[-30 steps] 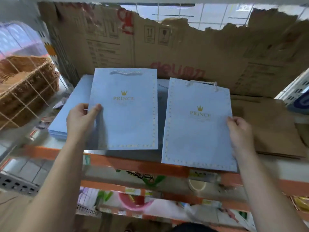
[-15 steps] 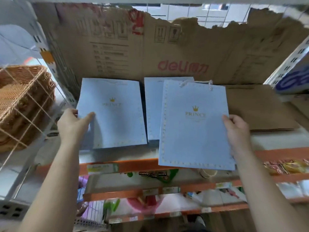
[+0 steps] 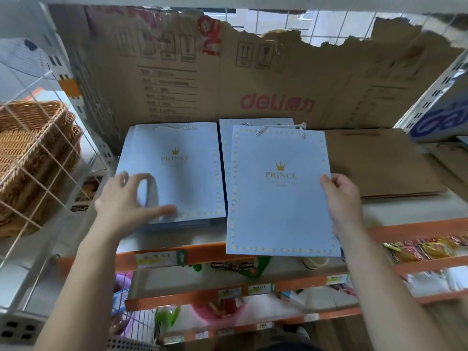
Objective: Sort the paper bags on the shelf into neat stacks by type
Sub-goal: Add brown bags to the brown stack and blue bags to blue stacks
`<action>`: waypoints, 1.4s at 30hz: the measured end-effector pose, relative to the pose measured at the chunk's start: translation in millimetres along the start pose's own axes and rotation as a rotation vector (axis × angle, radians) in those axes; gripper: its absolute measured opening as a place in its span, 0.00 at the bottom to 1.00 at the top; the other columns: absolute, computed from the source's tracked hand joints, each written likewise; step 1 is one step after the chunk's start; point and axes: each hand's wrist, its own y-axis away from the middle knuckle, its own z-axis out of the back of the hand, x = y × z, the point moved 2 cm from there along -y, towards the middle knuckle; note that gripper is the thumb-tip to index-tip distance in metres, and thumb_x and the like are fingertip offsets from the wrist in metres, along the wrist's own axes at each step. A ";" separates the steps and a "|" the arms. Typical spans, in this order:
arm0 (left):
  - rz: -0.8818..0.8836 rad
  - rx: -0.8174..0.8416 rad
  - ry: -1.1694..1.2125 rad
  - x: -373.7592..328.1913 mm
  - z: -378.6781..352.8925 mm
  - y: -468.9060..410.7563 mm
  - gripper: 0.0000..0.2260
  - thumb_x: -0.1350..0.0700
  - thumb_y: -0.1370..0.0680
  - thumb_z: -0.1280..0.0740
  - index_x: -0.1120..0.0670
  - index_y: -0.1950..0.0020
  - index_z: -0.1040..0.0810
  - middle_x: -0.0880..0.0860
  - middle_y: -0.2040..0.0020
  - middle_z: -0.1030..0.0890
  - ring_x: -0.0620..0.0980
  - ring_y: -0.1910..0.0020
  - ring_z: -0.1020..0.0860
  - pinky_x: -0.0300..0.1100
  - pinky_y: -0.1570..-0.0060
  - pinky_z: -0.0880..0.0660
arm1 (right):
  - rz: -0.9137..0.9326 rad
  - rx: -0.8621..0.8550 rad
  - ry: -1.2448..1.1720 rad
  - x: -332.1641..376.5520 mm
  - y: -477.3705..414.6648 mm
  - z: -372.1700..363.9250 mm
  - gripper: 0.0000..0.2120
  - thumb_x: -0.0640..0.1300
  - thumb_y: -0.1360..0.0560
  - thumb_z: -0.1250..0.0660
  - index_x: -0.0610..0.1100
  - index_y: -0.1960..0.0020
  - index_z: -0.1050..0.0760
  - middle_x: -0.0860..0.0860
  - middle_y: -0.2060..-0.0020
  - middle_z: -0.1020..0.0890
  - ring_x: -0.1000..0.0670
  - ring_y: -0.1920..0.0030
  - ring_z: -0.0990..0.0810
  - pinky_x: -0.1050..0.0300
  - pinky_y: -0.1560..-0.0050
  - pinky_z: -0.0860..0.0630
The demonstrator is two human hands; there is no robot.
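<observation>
A blue bag [image 3: 278,206] with a gold crown print is being pinched at its right edge by the right hand [image 3: 339,196], with the thumb laid on the face and the other fingers curled beneath. It is being held just right of the stack of blue bags [image 3: 187,178], and its lower edge is jutting out past the front of the shelf [image 3: 405,206]. The stack itself is lying flat on the shelf. Its lower left corner is being covered by the left hand [image 3: 126,198], which is spread wide with nothing gripped. The hand is blurred, so it cannot be told whether it is touching the paper. Another blue bag [image 3: 226,143] is partly hidden under the held one, close beside the stack. Farther right of the stack, flat brown bags [image 3: 379,163] are piled. A torn cardboard sheet [image 3: 253,79] is standing behind the stack, and a wicker basket [image 3: 30,148] is sitting to its left behind wire mesh.
</observation>
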 end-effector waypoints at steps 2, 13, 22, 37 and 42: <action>-0.089 0.115 -0.085 5.4 -6.9 10.2 0.53 0.17 0.51 0.40 0.36 0.28 0.41 0.56 0.30 0.41 0.59 0.27 0.46 0.63 0.37 0.39 | 0.002 0.008 0.008 3.1 2.9 -3.6 0.08 0.48 0.22 0.35 0.46 0.58 0.25 0.50 0.63 0.18 0.48 0.62 0.21 0.53 0.59 0.25; -0.095 0.096 0.041 -0.2 9.9 14.1 0.51 0.33 0.44 0.29 0.49 0.24 0.38 0.58 0.31 0.37 0.56 0.32 0.41 0.53 0.39 0.35 | -0.023 0.028 0.012 5.1 12.7 -16.1 0.12 0.53 0.25 0.35 0.45 0.58 0.26 0.44 0.62 0.22 0.46 0.62 0.26 0.51 0.59 0.28; -0.054 0.020 0.160 22.6 7.0 14.5 0.46 0.35 0.37 0.28 0.51 0.24 0.38 0.55 0.23 0.43 0.56 0.25 0.44 0.56 0.31 0.40 | -0.085 0.095 -0.042 9.0 20.2 -40.5 0.07 0.42 0.25 0.38 0.38 0.56 0.29 0.45 0.66 0.26 0.46 0.65 0.29 0.54 0.63 0.32; 0.089 -0.526 0.449 68.1 -20.4 48.2 0.17 0.55 0.19 0.47 0.60 0.39 0.24 0.61 0.46 0.19 0.61 0.47 0.23 0.43 0.54 0.35 | 0.211 0.403 0.242 60.3 39.8 -204.9 0.20 0.38 0.30 0.31 0.47 0.40 0.32 0.45 0.50 0.22 0.43 0.53 0.22 0.53 0.59 0.27; 0.095 -0.544 0.364 68.1 -24.7 45.3 0.20 0.52 0.21 0.49 0.59 0.40 0.23 0.63 0.47 0.19 0.64 0.49 0.23 0.49 0.54 0.32 | 0.430 0.478 0.656 50.5 44.2 -205.2 0.13 0.48 0.26 0.31 0.43 0.45 0.24 0.44 0.45 0.26 0.45 0.47 0.23 0.56 0.51 0.30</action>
